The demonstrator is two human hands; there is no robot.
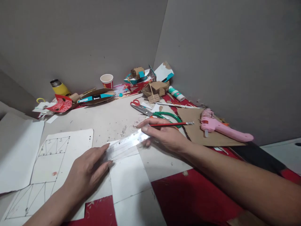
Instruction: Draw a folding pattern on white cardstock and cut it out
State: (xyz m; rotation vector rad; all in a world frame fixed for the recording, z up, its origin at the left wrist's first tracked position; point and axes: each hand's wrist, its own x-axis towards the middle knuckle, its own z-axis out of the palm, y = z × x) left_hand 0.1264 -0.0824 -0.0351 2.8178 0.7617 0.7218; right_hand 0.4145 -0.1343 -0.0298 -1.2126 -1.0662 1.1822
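Now both hands press the clear ruler flat between them, right hand gripping a pencil.

No text, label, brand or number is legible.

- Red card, left of the paper cup: white print is present but too small to read.
- Paper cup: red band with a marking, not readable.
- Teal-and-black strip, just left of and below the paper cup: white marks, not readable.
- Transparent ruler, well below the paper cup: graduations are blurred and no figures can be made out.
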